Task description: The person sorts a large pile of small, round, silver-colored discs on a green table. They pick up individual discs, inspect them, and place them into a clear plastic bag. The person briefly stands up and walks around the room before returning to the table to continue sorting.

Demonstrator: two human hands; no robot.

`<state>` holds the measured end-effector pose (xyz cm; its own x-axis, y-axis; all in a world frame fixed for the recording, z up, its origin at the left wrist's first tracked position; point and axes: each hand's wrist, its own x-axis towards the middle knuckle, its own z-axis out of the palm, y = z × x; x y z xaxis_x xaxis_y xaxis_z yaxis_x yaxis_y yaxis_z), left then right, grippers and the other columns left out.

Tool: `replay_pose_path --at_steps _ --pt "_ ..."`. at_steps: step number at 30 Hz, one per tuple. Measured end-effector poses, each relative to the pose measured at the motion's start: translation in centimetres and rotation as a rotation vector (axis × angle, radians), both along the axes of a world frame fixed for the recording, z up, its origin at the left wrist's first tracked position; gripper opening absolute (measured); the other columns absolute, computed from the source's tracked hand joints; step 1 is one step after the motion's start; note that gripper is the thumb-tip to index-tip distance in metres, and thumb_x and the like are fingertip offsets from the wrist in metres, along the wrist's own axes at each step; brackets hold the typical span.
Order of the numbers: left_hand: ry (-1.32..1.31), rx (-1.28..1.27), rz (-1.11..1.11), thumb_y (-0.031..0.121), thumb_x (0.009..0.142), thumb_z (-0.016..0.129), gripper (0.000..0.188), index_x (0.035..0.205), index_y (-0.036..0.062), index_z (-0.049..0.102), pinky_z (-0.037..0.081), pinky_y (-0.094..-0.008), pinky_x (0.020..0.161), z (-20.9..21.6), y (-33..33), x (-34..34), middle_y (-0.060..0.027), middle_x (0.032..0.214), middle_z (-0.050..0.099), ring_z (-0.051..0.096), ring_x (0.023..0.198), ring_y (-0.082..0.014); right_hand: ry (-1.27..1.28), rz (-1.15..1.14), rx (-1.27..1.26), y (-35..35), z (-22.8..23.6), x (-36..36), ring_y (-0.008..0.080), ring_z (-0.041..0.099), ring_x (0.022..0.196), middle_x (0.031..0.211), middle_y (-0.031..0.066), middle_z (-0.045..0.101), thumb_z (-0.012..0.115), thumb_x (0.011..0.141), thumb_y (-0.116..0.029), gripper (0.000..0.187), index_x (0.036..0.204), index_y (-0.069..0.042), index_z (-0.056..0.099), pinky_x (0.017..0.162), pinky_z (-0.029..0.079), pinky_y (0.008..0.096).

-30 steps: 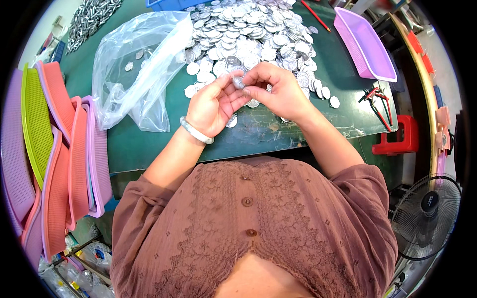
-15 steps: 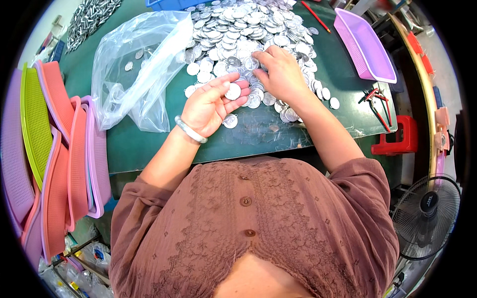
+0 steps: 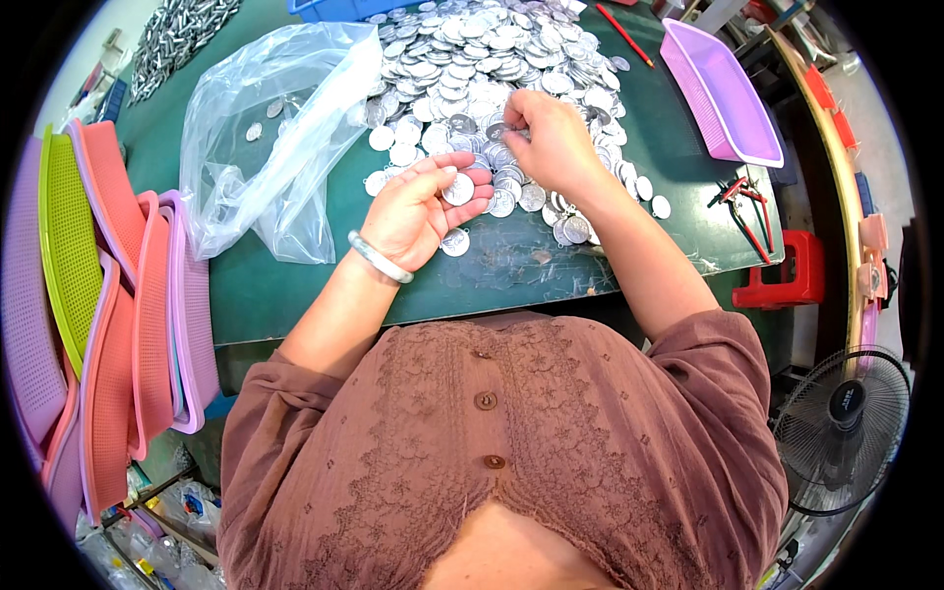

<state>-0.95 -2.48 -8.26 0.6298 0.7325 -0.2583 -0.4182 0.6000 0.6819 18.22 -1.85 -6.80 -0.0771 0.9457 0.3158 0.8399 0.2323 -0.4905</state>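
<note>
Holding a silver disc (image 3: 459,190) in my left hand (image 3: 408,214), palm up, thumb pressing it onto the fingers, toward the table's (image 3: 334,298) near edge. My right hand (image 3: 554,143) curls over the disc pile (image 3: 472,61); whether it pinches one, I cannot tell from here. Purple basket (image 3: 723,93) by the right edge.

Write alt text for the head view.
A person's left hand holds a silver disc; the right hand is over a pile of similar discs on a green table. A clear bag lies left of the pile, a purple basket right.
</note>
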Motion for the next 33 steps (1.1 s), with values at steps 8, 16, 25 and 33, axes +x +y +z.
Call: replay_pose_path --at_steps 8,16,25,33 --pt "0.021 -0.023 0.036 0.010 0.085 0.048 0.029 0.110 -0.0039 0.045 0.048 -0.0290 0.075 0.2 -0.2 0.8 -0.0148 0.094 0.057 0.058 0.081 -0.0200 1.012 0.085 -0.257 -1.5 0.5 -0.3 0.0075 0.052 0.068 0.076 0.0027 0.056 0.062 0.072 0.001 0.017 0.085 -0.001 0.051 0.060 0.042 0.0199" --pt "0.049 -0.006 0.092 0.007 0.083 0.053 0.011 0.092 0.0009 0.054 0.048 -0.0262 0.070 0.4 -0.4 1.3 -0.0080 0.085 0.059 0.057 0.076 -0.0156 1.316 0.137 -0.361 -3.6 0.1 -1.3 0.0097 0.053 0.068 0.078 0.0038 0.056 0.061 0.074 0.001 0.018 0.089 0.000 0.051 0.062 0.043 0.0216" --pt "-0.121 -0.073 0.104 0.013 0.089 0.039 0.027 0.107 -0.0045 0.048 0.048 -0.0332 0.079 0.4 -0.5 1.6 -0.0147 0.100 0.054 0.055 0.088 -0.0223 0.604 0.331 0.018 -4.4 0.3 -1.0 0.0143 0.055 0.075 0.082 0.0053 0.056 0.056 0.071 0.004 0.014 0.083 -0.002 0.058 0.066 0.044 0.0248" --pt "-0.055 -0.023 0.018 0.010 0.087 0.042 0.029 0.112 -0.0040 0.046 0.046 -0.0303 0.082 0.6 -0.3 1.1 -0.0149 0.103 0.054 0.055 0.092 -0.0228 -0.052 0.074 0.314 -0.8 -0.4 1.2 0.0278 0.052 0.082 0.083 0.0093 0.055 0.061 0.068 -0.010 0.021 0.089 -0.005 0.060 0.072 0.042 0.0357"
